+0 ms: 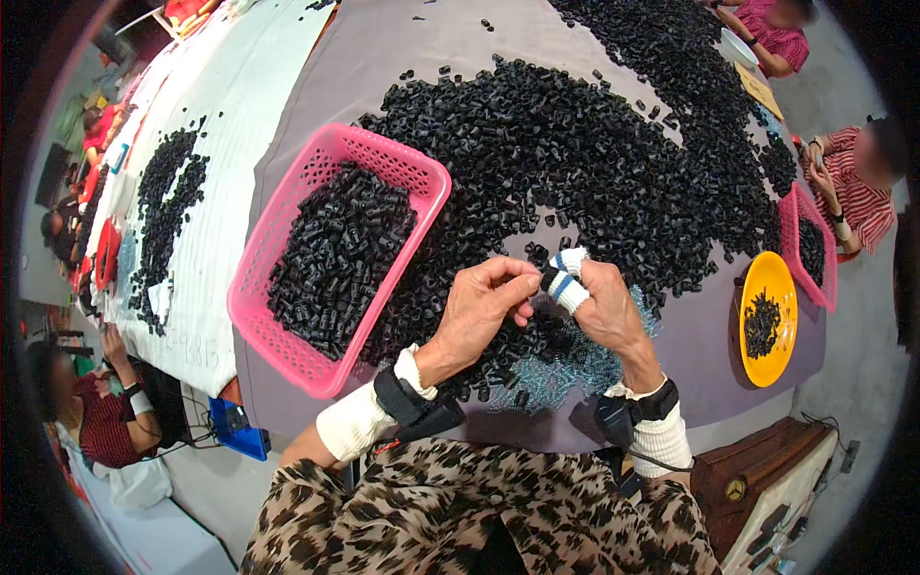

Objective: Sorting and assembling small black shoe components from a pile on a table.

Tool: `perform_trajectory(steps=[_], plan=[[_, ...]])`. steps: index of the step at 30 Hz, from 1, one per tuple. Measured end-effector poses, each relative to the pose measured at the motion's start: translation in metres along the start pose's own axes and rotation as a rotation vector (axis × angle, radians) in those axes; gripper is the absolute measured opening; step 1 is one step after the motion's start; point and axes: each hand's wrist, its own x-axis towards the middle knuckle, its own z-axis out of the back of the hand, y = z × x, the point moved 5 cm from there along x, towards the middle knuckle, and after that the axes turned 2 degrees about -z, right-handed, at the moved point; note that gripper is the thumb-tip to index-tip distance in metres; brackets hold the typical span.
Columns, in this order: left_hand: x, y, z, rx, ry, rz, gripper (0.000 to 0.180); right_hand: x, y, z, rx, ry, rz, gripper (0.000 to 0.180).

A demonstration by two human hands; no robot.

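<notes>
Small plastic pieces (537, 144) are solid black, set off by a plain greyish-purple tablecloth (704, 393), slender translucent pale-blue plastic bits (556, 379), a bright pink perforated rectangular plastic basket (273, 345) and a round, deep yellow plate (767, 372). White knitted finger bands (567, 290) with blue and black stripes are on the person's right hand (613, 314), and both wrists have cream ribbed knit cuffs (350, 422) under black straps (402, 396). The person's cloth garment (489, 479) is beige with dark brown and black animal-print blotches, while a co-worker's shirt (862, 203) at the right has red and white stripes.
</notes>
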Motion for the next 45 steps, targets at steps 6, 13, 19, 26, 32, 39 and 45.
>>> perform_trajectory(steps=[6, 13, 19, 26, 32, 39, 45], plan=[[0.007, 0.005, 0.009, -0.082, -0.034, 0.063, 0.016, -0.004, -0.005, 0.003, -0.118, -0.008, -0.001, 0.007], [0.001, 0.001, 0.005, -0.230, 0.030, 0.188, 0.017, 0.000, 0.008, 0.007, -0.134, -0.122, 0.197, 0.016], [-0.002, 0.000, 0.005, -0.337, 0.076, 0.181, 0.022, 0.006, 0.016, 0.000, -0.097, -0.141, 0.240, 0.017], [-0.007, -0.009, 0.017, -0.432, 0.031, 0.145, 0.031, 0.008, 0.020, -0.006, -0.129, -0.172, 0.224, 0.021], [-0.005, -0.004, 0.031, -0.438, 0.089, 0.102, 0.035, 0.011, 0.021, -0.018, -0.131, -0.150, 0.228, 0.021], [-0.013, -0.014, 0.033, -0.434, 0.073, 0.092, 0.033, 0.014, 0.021, -0.022, -0.153, -0.128, 0.220, 0.018], [-0.012, -0.007, 0.037, -0.419, 0.120, 0.038, 0.038, 0.016, 0.025, -0.027, -0.053, -0.160, 0.242, 0.018]])
